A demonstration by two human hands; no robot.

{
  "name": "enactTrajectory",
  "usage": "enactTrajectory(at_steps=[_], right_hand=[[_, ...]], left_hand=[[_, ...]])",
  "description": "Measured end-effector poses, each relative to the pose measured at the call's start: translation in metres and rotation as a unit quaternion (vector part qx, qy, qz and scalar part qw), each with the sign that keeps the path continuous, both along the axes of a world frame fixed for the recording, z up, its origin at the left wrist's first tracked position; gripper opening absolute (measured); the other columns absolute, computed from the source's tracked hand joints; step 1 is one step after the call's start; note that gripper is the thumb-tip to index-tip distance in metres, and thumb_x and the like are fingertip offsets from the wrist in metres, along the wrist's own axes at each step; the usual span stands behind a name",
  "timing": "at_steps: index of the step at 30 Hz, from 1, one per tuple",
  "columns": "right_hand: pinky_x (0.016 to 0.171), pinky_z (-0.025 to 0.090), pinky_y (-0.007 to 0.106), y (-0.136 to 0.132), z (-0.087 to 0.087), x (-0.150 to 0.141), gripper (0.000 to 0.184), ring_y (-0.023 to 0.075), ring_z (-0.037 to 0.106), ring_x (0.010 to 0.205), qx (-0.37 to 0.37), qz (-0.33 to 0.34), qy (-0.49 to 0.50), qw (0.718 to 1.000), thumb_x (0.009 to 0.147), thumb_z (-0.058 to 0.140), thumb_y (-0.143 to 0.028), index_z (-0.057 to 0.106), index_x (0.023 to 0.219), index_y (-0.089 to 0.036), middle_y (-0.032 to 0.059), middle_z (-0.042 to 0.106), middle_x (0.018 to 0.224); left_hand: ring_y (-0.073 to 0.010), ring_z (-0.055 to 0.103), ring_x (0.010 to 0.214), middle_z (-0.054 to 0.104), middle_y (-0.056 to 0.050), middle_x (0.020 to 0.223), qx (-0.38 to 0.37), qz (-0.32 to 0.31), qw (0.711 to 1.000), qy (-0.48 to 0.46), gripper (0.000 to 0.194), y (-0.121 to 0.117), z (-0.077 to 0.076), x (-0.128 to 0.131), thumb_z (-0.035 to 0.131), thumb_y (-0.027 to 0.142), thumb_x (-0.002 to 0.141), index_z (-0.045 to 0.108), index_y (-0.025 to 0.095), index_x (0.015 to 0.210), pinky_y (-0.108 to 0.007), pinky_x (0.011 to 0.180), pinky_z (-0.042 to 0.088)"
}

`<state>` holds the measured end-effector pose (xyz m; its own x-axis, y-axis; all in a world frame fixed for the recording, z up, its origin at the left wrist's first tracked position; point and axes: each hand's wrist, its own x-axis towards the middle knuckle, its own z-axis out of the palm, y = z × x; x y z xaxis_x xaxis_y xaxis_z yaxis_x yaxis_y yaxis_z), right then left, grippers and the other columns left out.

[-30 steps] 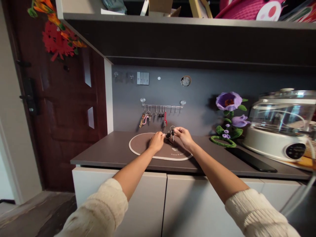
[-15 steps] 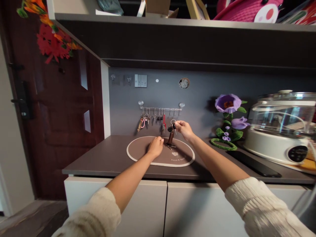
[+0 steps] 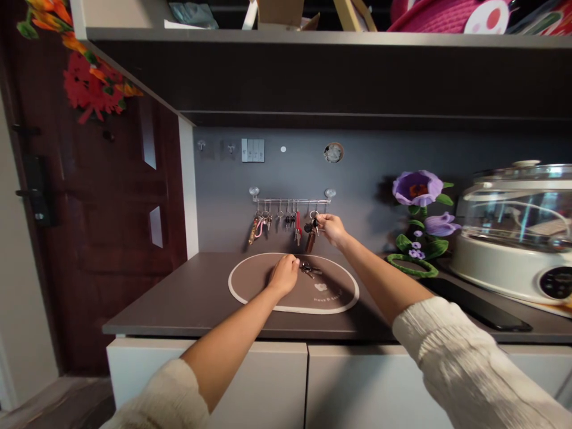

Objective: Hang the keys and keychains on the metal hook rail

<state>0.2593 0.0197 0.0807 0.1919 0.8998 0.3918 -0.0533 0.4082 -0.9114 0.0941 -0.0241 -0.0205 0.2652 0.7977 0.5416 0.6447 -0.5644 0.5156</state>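
My right hand (image 3: 331, 229) is closed, pinching a bunch of keys (image 3: 310, 237) with a brown fob, just under the right part of a clear hook rail (image 3: 292, 200) on the wall. The bunch's ring is at a hook; whether it hangs on it I cannot tell. My left hand (image 3: 284, 275) rests on the brown oval mat (image 3: 250, 286) with its fingers curled, beside a second set of keys (image 3: 310, 269) lying there. What its fingers hold, if anything, is hidden. Several other key sets hang on the rail, one with a red strap (image 3: 298, 221).
Right of the mat stand purple knitted flowers (image 3: 418, 189), a black phone (image 3: 487, 310) and a white steamer (image 3: 496, 262) with a clear body. A shelf (image 3: 313, 39) overhangs the counter (image 3: 179, 298). To the left is a dark red door (image 3: 111, 250).
My right hand has brought the key bunch up and closer to the rail's hooks. My left hand stays on the mat, shifted slightly toward the loose keys. The view has tilted a little.
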Motion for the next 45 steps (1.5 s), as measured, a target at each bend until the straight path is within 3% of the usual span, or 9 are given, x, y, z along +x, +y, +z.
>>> enactTrajectory(at_steps=[6, 19, 28, 36, 39, 45], right_hand=[[0.049, 0.043, 0.02, 0.017, 0.009, -0.005, 0.008, 0.0048, 0.043, 0.041, -0.027, -0.045, 0.033, 0.998, 0.073, 0.055, -0.016, 0.051, 0.066, -0.014, -0.0029, 0.049, 0.05], [0.043, 0.044, 0.018, 0.046, 0.014, -0.011, 0.013, 0.0049, 0.041, 0.038, -0.036, -0.106, 0.049, 0.993, 0.079, 0.047, -0.012, 0.048, 0.066, -0.015, -0.0055, 0.043, 0.042], [0.044, 0.045, 0.018, 0.058, -0.003, -0.01, 0.01, 0.0057, 0.044, 0.041, -0.047, -0.145, 0.037, 0.988, 0.074, 0.056, -0.017, 0.05, 0.066, -0.015, -0.0049, 0.045, 0.045], [0.044, 0.04, 0.018, 0.061, -0.012, -0.005, 0.012, 0.0044, 0.038, 0.039, -0.02, -0.122, 0.025, 0.992, 0.074, 0.05, -0.015, 0.051, 0.062, -0.015, -0.0059, 0.042, 0.044], [0.049, 0.041, 0.018, 0.061, -0.015, -0.003, 0.007, 0.0049, 0.042, 0.043, -0.009, -0.116, 0.024, 0.993, 0.072, 0.049, -0.014, 0.052, 0.066, -0.015, -0.0049, 0.047, 0.049], [0.06, 0.043, 0.023, 0.053, -0.027, 0.004, 0.004, 0.0089, 0.049, 0.055, 0.003, -0.208, -0.05, 0.977, 0.066, 0.055, -0.021, 0.054, 0.068, -0.017, -0.0017, 0.055, 0.061]], left_hand=[[-0.0162, 0.052, 0.087, 0.058, -0.006, 0.089, 0.01, 0.004, 1.0, 0.012, 0.023, -0.004, 0.001, 0.0, 0.03, 0.026, 0.087, 0.048, 0.019, 0.075, -0.028, 0.079, 0.038], [-0.0161, 0.052, 0.087, 0.059, -0.006, 0.091, 0.007, 0.026, 0.999, 0.025, 0.024, -0.004, 0.002, 0.001, 0.028, 0.027, 0.088, 0.048, 0.019, 0.077, -0.027, 0.077, 0.038], [-0.0159, 0.052, 0.086, 0.059, -0.006, 0.091, 0.006, 0.028, 0.999, 0.031, 0.024, -0.005, 0.003, 0.0, 0.029, 0.028, 0.088, 0.049, 0.019, 0.078, -0.027, 0.077, 0.038], [-0.016, 0.052, 0.087, 0.059, -0.005, 0.09, 0.007, 0.026, 0.999, 0.022, 0.023, -0.005, 0.003, -0.001, 0.029, 0.027, 0.088, 0.049, 0.019, 0.077, -0.027, 0.078, 0.038], [-0.0162, 0.052, 0.088, 0.058, -0.006, 0.09, 0.009, 0.027, 0.999, 0.02, 0.024, -0.003, 0.002, -0.001, 0.029, 0.027, 0.088, 0.049, 0.019, 0.077, -0.028, 0.078, 0.038], [-0.0167, 0.053, 0.088, 0.059, -0.006, 0.09, 0.017, 0.041, 0.999, 0.029, 0.025, -0.001, 0.001, -0.001, 0.029, 0.027, 0.088, 0.05, 0.019, 0.077, -0.028, 0.078, 0.039]])
